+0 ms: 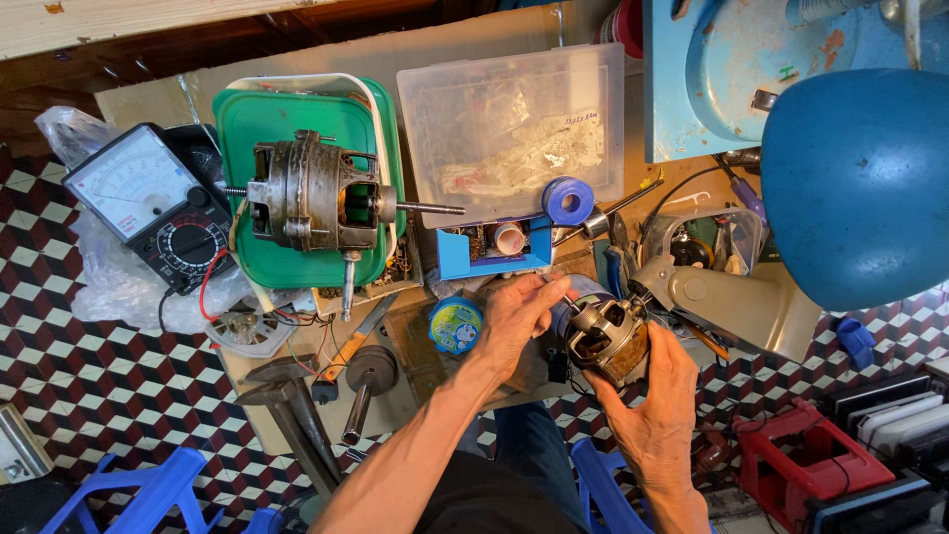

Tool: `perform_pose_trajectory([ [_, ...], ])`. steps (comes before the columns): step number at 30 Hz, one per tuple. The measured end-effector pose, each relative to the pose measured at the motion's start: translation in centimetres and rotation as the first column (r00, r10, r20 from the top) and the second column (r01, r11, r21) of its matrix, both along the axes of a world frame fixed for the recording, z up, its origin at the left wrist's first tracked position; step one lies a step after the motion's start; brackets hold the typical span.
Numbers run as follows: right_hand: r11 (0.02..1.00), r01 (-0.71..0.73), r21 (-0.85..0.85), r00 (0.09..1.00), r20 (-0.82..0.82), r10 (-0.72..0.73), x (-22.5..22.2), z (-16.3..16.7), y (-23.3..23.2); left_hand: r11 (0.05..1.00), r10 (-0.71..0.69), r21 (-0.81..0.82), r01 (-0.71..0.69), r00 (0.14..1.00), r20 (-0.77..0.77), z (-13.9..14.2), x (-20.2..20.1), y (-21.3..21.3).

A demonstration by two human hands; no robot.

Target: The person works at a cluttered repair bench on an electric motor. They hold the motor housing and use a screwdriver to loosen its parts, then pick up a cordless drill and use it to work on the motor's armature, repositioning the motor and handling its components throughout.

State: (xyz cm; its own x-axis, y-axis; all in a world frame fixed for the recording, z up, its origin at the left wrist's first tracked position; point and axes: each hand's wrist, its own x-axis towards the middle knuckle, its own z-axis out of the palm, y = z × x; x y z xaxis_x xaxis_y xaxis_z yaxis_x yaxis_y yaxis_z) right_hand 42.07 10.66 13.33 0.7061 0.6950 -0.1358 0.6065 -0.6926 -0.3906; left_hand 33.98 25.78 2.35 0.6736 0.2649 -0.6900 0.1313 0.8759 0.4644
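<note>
The right hand (660,396) is wrapped around the lower right side of a small electric motor (605,338), fingers curled up against its housing so that it grips and steadies it over the near edge of the workbench (415,371). The left hand (514,318) lies across from it, fingers loosely bent and reaching to the motor's upper left, where the fingertips pinch or press at the short shaft end; whether they actually clamp it cannot be told. The motor sits between the 2 hands, just in front of the person's lap, its copper-coloured windings showing through the open frame.

Near the left hand lies 1 round blue-rimmed tin (456,325). Behind it stands 1 small blue box (493,248) with a pale roll inside, and 1 roll of blue tape (567,201) leans against 1 clear plastic lidded box (514,129). Further left, 1 larger fan motor (314,198) with a long shaft rests on 1 green tray (297,114). 1 analogue multimeter (153,203) sits at the far left on a plastic bag, well apart from the hands. 2 hammers (297,400) lie side by side at the near left edge of the bench, with 1 dark steel tool (368,376) just beside them.
</note>
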Motion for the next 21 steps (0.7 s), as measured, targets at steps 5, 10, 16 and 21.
perform_pose_trajectory([
  [5, 1.000, 0.001, 0.001, 1.000, 0.008, -0.001, -0.1, 0.2, 0.2, 0.994, 0.106, 0.020, -0.105, 0.988, -0.114, -0.9, 0.7, -1.4],
  [10, 1.000, 0.004, -0.006, 1.000, 0.003, -0.004, -0.2, 0.2, 0.4, 0.995, 0.081, 0.079, -0.064, 0.969, -0.232, -0.7, 1.2, -1.6],
  [16, 1.000, -0.005, -0.005, 1.000, 0.010, 0.005, -0.1, 0.0, 0.1, 0.999, 0.040, -0.012, -0.040, 0.999, 0.022, 0.3, 0.0, -0.5],
  [21, 1.000, -0.027, -0.012, 1.000, 0.014, 0.027, 0.0, -0.1, -0.1, 0.999, -0.011, 0.033, 0.012, 1.000, -0.007, -0.4, -0.1, -0.5],
])
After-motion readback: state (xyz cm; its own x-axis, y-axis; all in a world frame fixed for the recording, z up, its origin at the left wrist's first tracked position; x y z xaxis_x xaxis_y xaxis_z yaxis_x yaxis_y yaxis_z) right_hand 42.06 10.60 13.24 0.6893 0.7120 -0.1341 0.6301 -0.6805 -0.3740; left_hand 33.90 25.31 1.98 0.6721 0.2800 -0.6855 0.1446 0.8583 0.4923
